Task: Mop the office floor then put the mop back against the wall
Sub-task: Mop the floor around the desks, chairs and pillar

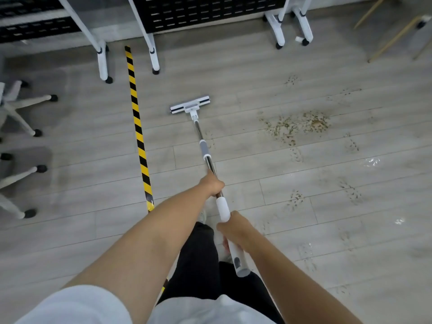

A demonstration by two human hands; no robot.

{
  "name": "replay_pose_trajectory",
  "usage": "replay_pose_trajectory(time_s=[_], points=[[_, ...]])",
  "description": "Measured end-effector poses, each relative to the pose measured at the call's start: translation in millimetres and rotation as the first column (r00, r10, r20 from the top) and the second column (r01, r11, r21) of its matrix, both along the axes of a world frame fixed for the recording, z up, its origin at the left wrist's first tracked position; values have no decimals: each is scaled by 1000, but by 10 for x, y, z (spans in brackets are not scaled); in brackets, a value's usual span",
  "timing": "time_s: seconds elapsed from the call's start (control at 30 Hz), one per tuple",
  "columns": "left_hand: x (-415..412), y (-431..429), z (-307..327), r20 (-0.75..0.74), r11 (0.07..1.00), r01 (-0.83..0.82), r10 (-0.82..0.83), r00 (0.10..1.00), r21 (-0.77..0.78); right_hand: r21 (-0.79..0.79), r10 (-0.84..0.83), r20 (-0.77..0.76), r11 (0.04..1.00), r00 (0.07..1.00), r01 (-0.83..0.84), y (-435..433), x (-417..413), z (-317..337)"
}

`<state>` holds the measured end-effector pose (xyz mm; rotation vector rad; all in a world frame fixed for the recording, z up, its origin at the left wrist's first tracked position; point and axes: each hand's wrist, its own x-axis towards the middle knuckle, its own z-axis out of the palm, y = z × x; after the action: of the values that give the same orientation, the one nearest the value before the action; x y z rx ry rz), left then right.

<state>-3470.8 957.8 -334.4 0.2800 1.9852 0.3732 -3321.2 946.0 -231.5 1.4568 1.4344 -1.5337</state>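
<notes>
A flat mop [205,149] with a white head [189,105] and a metal pole lies stretched out ahead of me, its head resting on the grey wood-look floor [233,73]. My left hand [212,183] grips the metal pole just above the white handle sleeve. My right hand [235,229] grips the white handle nearer its end. A brown dirt patch [297,126] with muddy shoe prints [295,198] marks the floor to the right of the mop head.
A yellow-black hazard tape strip [139,134] runs along the floor left of the mop. White table legs on castors [102,64] stand at the far side, office chair bases [25,108] at the left. Wet shiny spots [371,162] lie at the right. Wooden legs [395,38] stand far right.
</notes>
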Motion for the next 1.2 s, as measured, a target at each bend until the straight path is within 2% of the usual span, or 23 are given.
replay_pose_trajectory(time_s=[0.13, 0.3, 0.43, 0.6, 0.8, 1.07, 1.2], points=[[-85, 73, -128, -69, 996, 67, -71, 995, -58, 175, 95, 117, 978, 989, -115, -106, -111, -158], [-370, 146, -510, -184, 966, 169, -206, 961, -197, 189, 134, 163, 968, 978, -164, -135, -490, -485], [-838, 313, -676, -230, 953, 182, -239, 943, -244, 203, 155, 153, 962, 976, -184, -27, -1001, -726], [-1407, 502, -828, -261, 967, 158, -208, 943, -201, 222, 125, 127, 963, 984, -151, 132, -1624, -933], [-1690, 513, -945, -250, 950, 252, -294, 923, -187, 210, 113, 140, 967, 984, -141, 110, -1943, -1110], [-1345, 382, -1087, -242, 989, 125, -140, 960, -76, 257, 105, 103, 958, 989, -129, -52, -1613, -1238], [-1049, 282, -1085, -244, 995, 72, -87, 966, -70, 287, 141, 80, 945, 987, -158, -151, -1279, -1274]])
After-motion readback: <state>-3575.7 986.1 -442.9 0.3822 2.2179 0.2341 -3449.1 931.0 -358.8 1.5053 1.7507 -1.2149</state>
